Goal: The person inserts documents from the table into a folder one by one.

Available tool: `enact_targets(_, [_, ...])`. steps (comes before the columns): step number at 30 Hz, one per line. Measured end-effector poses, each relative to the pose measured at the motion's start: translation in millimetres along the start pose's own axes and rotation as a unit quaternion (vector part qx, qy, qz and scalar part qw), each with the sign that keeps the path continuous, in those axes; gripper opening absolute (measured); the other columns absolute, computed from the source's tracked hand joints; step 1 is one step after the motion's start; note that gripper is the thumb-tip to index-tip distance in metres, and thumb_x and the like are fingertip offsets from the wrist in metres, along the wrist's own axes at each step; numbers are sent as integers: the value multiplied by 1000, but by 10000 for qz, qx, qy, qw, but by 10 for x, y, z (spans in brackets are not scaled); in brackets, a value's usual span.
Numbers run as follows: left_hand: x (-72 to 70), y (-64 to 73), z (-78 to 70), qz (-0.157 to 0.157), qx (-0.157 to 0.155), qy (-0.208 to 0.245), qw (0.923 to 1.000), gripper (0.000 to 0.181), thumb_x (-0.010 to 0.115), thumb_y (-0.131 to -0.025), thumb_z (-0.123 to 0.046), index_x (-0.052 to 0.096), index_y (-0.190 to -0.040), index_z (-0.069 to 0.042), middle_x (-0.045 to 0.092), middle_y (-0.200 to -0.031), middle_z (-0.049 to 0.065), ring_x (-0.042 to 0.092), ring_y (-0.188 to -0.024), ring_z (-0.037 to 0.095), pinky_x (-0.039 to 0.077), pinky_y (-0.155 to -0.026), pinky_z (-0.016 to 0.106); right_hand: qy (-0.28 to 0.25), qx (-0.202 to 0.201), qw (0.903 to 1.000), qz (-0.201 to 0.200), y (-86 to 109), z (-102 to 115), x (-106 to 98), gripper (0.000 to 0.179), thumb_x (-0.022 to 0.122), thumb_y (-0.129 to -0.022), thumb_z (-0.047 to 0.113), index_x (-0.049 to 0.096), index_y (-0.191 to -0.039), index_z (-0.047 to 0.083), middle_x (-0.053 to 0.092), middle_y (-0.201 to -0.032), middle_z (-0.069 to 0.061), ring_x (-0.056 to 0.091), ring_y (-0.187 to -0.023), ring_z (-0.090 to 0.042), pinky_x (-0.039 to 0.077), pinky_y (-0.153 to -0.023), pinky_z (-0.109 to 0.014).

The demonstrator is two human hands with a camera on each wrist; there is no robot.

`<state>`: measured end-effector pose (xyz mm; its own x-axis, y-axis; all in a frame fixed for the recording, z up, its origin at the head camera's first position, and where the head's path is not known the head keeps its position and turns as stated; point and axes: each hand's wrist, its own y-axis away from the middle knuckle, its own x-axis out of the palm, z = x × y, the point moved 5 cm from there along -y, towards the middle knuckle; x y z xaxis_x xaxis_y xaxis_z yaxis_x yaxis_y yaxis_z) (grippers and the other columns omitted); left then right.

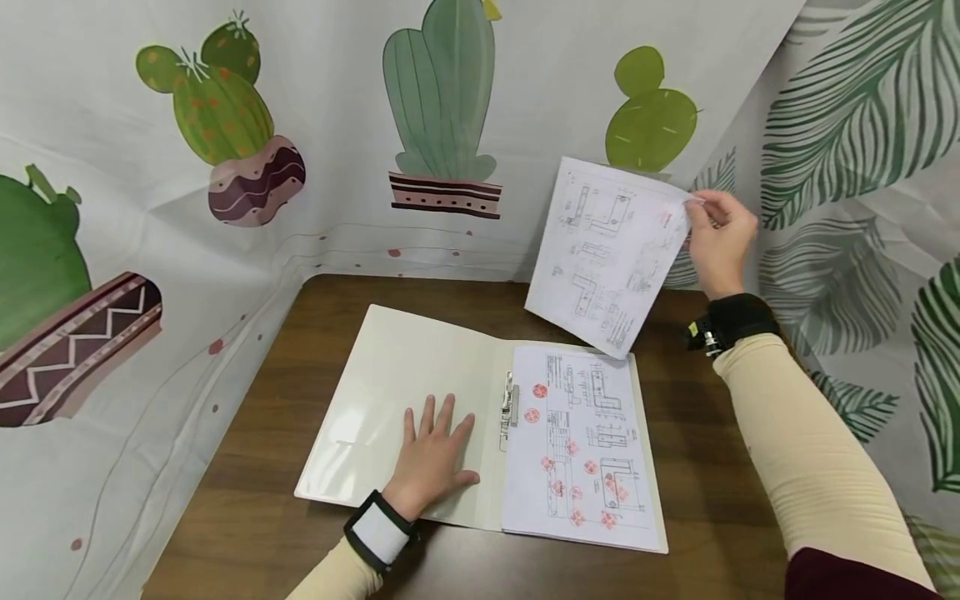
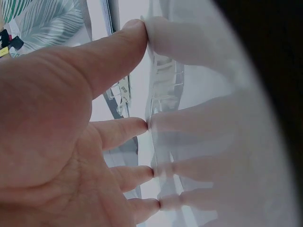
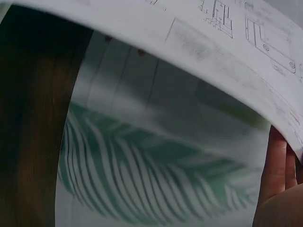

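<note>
An off-white ring binder (image 1: 390, 358) lies spread flat on the table, its metal clip (image 1: 510, 408) near the spine. My left hand (image 1: 431, 458) rests on the inside of its left cover, fingers straight and spread; in the left wrist view the fingertips (image 2: 139, 124) touch the glossy surface. On the right side lies a stack of papers (image 1: 585, 442) with line drawings and several red stamps. Above its far edge, my right hand (image 1: 722, 237) pinches a corner of a sheet of paper (image 1: 607, 250) with technical drawings. That sheet hangs tilted in the air.
The dark brown wooden table (image 1: 262, 433) extends around the binder on all sides. Behind it hangs a cloth backdrop (image 1: 337, 150) printed with cacti, and at the right a leaf-patterned cloth (image 1: 825, 167).
</note>
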<state>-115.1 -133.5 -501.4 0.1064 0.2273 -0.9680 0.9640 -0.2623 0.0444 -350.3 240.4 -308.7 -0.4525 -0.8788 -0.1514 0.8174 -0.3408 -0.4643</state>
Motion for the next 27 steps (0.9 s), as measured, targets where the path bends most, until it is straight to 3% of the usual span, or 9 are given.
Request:
enact_targets(9, [-13, -2, -2, 0, 29, 65, 10000, 84, 89, -75, -45, 59, -144, -8, 36, -159, 29, 26, -147, 56, 17, -113, 76, -222, 902, 9956, 114, -150, -464, -471, 13, 64, -99, 6, 73, -105, 14, 70, -86, 3, 59, -57, -7, 47, -41, -17])
enact_targets(15, [-9, -13, 5, 2, 40, 79, 10000, 84, 89, -75, -46, 59, -144, -8, 35, -159, 29, 25, -147, 56, 17, -113, 76, 203, 1921, 9801, 457, -24, -868, -675, 10, 64, -101, 13, 69, -108, 18, 67, -88, 11, 61, -64, -3, 52, -47, -20])
enact_targets(20, [-5, -16, 10, 41, 24, 72, 10000, 85, 89, -75, -46, 59, -144, -8, 35, -159, 29, 25, -147, 56, 17, -113, 76, 784, 2191, 9662, 1111, 179, -1156, -676, 15, 62, -102, 18, 65, -117, 13, 66, -85, 20, 64, -69, -1, 56, -53, -24])
enact_targets(27, [0, -24, 12, 68, 2, 103, 9999, 84, 89, -75, -46, 59, -144, -9, 35, -159, 29, 25, -147, 56, 17, -113, 76, 742, 2262, 9532, 1865, 500, -1405, -530, 33, 62, -103, 14, 59, -129, -5, 68, -77, 23, 64, -62, -2, 55, -51, -25])
